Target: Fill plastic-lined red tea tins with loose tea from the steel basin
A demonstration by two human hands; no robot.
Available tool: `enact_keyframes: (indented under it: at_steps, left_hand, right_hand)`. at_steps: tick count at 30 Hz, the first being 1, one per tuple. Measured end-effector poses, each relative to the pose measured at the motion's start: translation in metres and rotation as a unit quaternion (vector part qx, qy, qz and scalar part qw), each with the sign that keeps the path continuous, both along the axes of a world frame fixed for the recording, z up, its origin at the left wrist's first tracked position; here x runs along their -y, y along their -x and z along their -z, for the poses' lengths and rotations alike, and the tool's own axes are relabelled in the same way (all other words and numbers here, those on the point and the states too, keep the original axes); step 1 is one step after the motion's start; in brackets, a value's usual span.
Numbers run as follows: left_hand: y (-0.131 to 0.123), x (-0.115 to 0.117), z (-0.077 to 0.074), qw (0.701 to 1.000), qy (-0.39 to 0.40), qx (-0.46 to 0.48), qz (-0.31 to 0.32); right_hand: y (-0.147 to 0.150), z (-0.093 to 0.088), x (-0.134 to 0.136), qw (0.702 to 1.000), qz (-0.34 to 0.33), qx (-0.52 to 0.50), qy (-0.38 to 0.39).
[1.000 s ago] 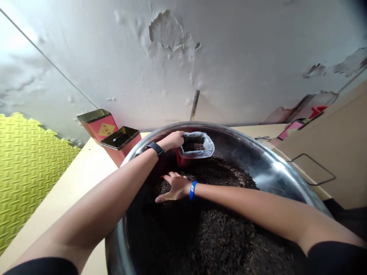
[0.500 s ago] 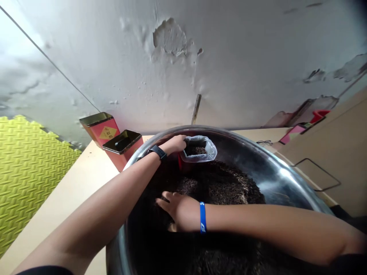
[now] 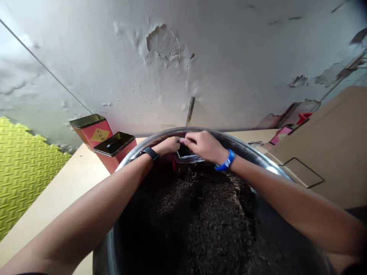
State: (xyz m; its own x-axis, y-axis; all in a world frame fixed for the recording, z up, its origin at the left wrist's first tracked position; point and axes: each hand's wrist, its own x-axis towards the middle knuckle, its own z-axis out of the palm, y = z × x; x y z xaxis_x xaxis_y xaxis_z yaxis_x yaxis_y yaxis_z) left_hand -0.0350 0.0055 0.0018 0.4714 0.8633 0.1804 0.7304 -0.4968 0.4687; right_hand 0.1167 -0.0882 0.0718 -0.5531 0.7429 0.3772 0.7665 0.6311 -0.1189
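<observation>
A large steel basin (image 3: 252,147) is heaped with dark loose tea leaves (image 3: 200,217). At its far side, a clear plastic bag (image 3: 187,158) lines a red container (image 3: 174,165), with dark leaves inside the bag. My left hand (image 3: 169,145), with a black watch on the wrist, grips the bag's near edge. My right hand (image 3: 202,147), wearing a blue wristband, pinches the bag's top from the other side. Most of the bag's mouth is hidden behind my fingers.
Two red tins with gold-coloured tops, a tall one (image 3: 93,131) and a lower one (image 3: 114,152), stand on a cream table (image 3: 65,194) left of the basin. A yellow-green foam mat (image 3: 23,168) lies beyond it. A peeling wall (image 3: 229,76) rises behind. A cardboard sheet (image 3: 323,152) stands at right.
My right hand has left the heap of leaves and moved to the bag at the far rim. The bag's top now looks drawn together between both hands. My left hand has stayed on it.
</observation>
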Motion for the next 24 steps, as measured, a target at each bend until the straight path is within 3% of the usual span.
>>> enact_keyframes:
  at_steps: [3, 5, 8, 10, 13, 16, 21, 24]
  left_hand:
    - [0.000, -0.002, 0.001, 1.000, -0.001, -0.024, 0.001]
    - [0.001, -0.002, 0.001, 0.999, 0.000, -0.037, -0.001]
    - [0.002, -0.001, -0.001, 0.999, -0.010, -0.048, -0.006]
    - [0.002, 0.001, -0.003, 0.998, -0.017, -0.054, -0.004]
    - [0.002, 0.006, -0.010, 0.998, -0.018, -0.055, 0.002]
    - [0.003, 0.012, -0.021, 0.998, -0.002, -0.055, 0.023]
    - [0.002, 0.026, -0.040, 0.994, 0.024, -0.077, 0.077]
    - [-0.002, 0.036, -0.046, 0.990, 0.031, -0.083, 0.106]
  right_hand:
    - [-0.009, 0.004, -0.031, 0.998, 0.009, 0.032, 0.051]
    - [-0.012, 0.013, -0.026, 0.995, -0.002, 0.067, 0.074]
    - [-0.015, 0.027, 0.018, 0.999, -0.011, 0.017, 0.027]
    - [-0.021, 0.037, 0.056, 0.992, -0.076, 0.027, 0.100]
    - [-0.035, 0.051, 0.090, 0.935, -0.197, 0.165, 0.243]
    - [-0.046, 0.060, 0.088, 0.891, -0.192, 0.268, 0.312]
    - [-0.042, 0.073, 0.078, 0.851, -0.186, 0.398, 0.289]
    - [-0.034, 0.088, 0.090, 0.850, -0.187, 0.416, 0.265]
